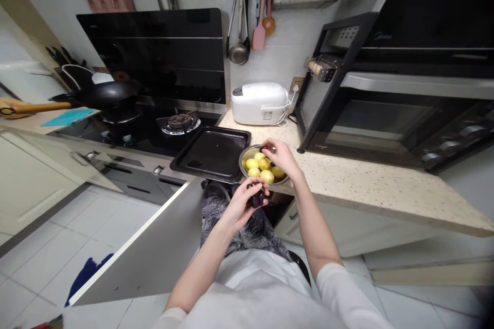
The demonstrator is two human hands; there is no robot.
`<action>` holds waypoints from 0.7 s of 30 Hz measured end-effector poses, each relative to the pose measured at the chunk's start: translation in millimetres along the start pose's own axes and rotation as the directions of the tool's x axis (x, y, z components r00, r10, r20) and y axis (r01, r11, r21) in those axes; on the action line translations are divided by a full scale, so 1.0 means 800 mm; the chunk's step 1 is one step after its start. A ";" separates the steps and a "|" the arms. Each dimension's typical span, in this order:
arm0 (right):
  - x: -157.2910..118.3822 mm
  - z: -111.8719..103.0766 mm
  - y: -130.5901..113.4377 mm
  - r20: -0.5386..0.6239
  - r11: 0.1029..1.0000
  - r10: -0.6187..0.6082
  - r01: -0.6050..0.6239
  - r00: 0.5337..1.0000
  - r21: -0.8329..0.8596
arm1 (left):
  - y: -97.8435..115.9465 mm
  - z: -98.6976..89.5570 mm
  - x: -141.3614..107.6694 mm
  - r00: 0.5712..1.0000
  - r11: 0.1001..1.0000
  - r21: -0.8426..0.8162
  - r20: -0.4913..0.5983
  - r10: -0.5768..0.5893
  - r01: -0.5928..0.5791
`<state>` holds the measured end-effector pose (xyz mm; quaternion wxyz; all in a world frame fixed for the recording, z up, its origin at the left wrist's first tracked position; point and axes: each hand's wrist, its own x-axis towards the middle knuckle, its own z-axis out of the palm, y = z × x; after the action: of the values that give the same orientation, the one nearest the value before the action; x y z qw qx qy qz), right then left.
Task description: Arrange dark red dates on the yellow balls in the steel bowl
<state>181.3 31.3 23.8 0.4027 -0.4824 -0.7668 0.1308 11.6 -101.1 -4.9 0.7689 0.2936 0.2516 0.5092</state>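
Observation:
My left hand (247, 200) is closed around several dark purple, oval fruits (256, 198) that look like large grapes, in front of the counter edge. Over a round metal bowl (243, 161), my right hand (281, 157) pinches one dark fruit (264, 149) of the same kind. The bowl stands at the counter's front edge and holds several yellow, lemon-like fruits (267, 176). A dark spot shows among them beneath my right fingers, too small to make out. My right hand partly covers the bowl's far right side.
A black baking tray (212, 151) lies left of the bowl, partly across the stove (150, 136). Behind stands a white rice cooker (260, 104); an oven (409, 128) is at the right. An opened cabinet door (154, 246) juts out beside my legs. A wok (110, 93) sits on the left burner.

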 end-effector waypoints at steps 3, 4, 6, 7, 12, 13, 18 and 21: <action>0.010 0.011 0.002 0.055 0.998 -0.025 0.028 0.998 -0.050 | 0.001 0.000 0.000 0.997 0.995 0.063 0.020 0.072 -0.074; 0.013 0.014 0.002 0.077 0.997 -0.032 0.038 0.997 -0.073 | 0.001 0.000 0.000 0.994 0.988 0.103 0.020 0.111 -0.113; 0.018 0.020 0.000 0.127 0.991 -0.039 0.055 0.991 -0.122 | 0.000 0.000 -0.001 0.981 0.957 0.216 0.019 0.192 -0.192; 0.020 0.022 -0.001 0.154 0.987 -0.038 0.061 0.987 -0.147 | 0.000 0.000 -0.001 0.973 0.932 0.284 0.017 0.228 -0.224; 0.025 0.027 -0.006 0.241 0.960 0.014 0.055 0.970 -0.276 | 0.000 0.002 -0.006 0.911 0.745 0.569 0.016 0.413 -0.348; 0.025 0.028 -0.007 0.252 0.953 0.027 0.051 0.967 -0.300 | 0.000 0.002 -0.006 0.896 0.715 0.592 0.027 0.444 -0.372; 0.023 0.031 -0.012 0.305 0.920 0.080 0.048 0.949 -0.390 | -0.002 0.000 -0.004 0.844 0.564 0.686 0.141 0.517 -0.460; 0.020 0.033 -0.014 0.318 0.907 0.096 0.048 0.943 -0.418 | -0.004 -0.003 -0.002 0.819 0.441 0.753 0.221 0.529 -0.488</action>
<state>151.2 43.9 21.7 0.1528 -0.5383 -0.8274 0.0468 11.4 -103.0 -8.6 0.3661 0.6476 0.3653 0.5597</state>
